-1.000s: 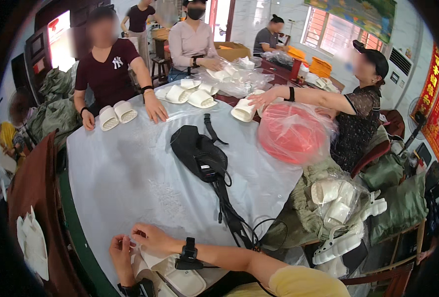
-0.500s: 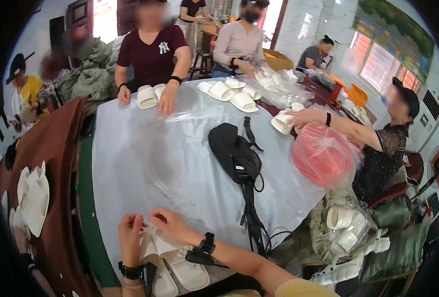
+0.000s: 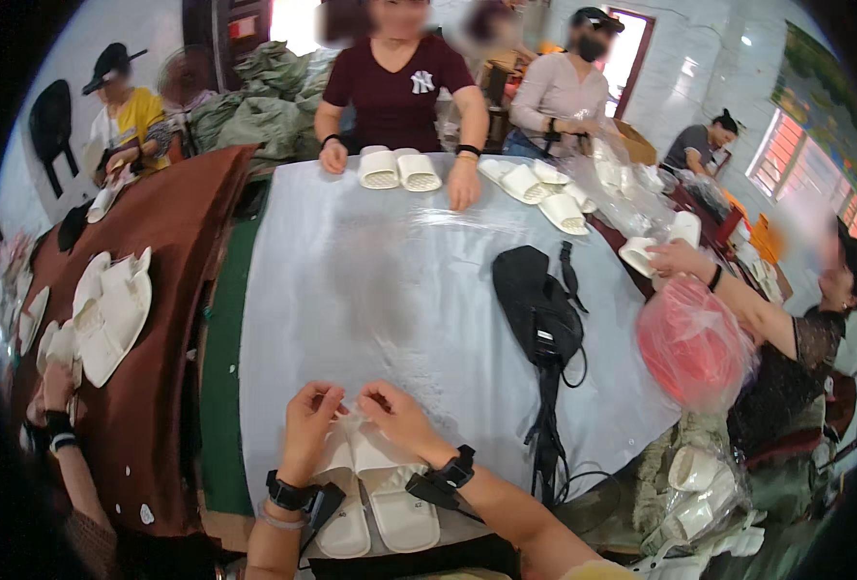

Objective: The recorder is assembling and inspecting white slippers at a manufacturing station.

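A pair of white slippers (image 3: 375, 493) lies side by side at the near edge of the grey table (image 3: 370, 280), inside a thin clear plastic bag. My left hand (image 3: 310, 430) and my right hand (image 3: 397, 418) both pinch the mouth of that bag at the slippers' far end, fingertips almost touching. Each wrist carries a black band with a small device.
A black bag (image 3: 537, 311) with trailing straps lies right of centre. A red plastic bag (image 3: 691, 343) sits at the right edge beside a person's arm. Across the table, people handle white slippers (image 3: 397, 169). More slippers rest on the brown-covered table (image 3: 148, 319) at left.
The view has swung left, so the table and people shifted right in the picture. My hands stay together at the bag's mouth over the slippers.
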`<state>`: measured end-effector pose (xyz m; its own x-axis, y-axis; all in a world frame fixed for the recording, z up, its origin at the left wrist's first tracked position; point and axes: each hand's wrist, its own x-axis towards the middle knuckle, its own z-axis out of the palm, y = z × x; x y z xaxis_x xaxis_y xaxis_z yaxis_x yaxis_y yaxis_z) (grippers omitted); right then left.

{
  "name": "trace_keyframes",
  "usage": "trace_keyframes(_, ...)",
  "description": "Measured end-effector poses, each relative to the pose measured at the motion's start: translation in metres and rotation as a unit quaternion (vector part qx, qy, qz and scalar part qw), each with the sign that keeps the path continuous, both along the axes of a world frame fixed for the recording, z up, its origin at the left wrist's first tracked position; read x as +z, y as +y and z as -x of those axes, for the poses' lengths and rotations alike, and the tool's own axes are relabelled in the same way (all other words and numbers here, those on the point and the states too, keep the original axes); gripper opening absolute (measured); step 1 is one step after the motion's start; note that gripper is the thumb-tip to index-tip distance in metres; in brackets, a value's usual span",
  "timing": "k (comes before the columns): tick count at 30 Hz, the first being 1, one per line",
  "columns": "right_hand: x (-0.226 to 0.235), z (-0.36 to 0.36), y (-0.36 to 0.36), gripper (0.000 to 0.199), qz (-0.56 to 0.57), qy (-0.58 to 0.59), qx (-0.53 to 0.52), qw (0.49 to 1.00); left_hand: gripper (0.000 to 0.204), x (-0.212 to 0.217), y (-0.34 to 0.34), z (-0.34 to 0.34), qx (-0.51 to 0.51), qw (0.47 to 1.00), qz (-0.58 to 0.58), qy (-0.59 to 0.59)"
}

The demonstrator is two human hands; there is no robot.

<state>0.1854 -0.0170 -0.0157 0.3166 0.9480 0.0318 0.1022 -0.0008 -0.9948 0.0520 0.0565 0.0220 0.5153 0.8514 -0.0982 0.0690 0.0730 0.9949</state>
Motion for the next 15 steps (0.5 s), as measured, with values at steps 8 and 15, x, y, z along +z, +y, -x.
trace_keyframes(8,-0.004,0.0,-0.001,0.019,0.006,0.046,-0.02,0.999,0.019,-0.012,0.005,0.003,-0.038,0.999,-0.029,0.023)
trace_keyframes(15,0.003,0.003,-0.001,0.017,0.035,0.045,-0.021,0.998,0.02,-0.02,0.006,0.006,-0.009,1.0,-0.008,-0.009)
